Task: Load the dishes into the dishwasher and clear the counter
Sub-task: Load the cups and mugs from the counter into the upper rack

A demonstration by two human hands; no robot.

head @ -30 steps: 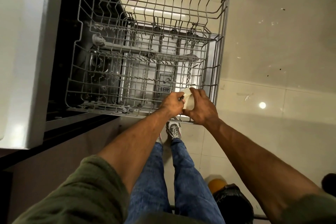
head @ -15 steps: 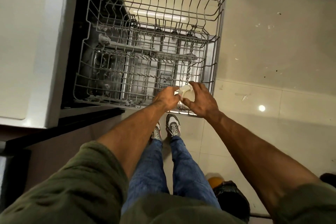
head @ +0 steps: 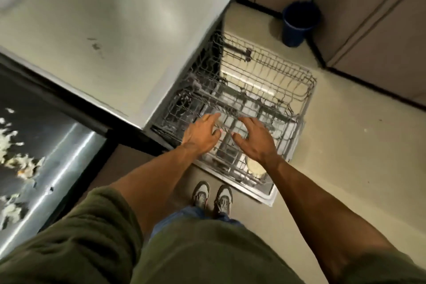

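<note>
A pale tiled floor (head: 341,168) is seen across the right half. At one o'clock a dark blue bin (head: 299,23) is stood against beige cabinet fronts (head: 378,25) edged by a dark plinth. At ten o'clock light is reflected off a pale worktop (head: 110,30).

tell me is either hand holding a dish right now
No, the left hand and right hand hover empty over the rack, fingers spread.
</note>
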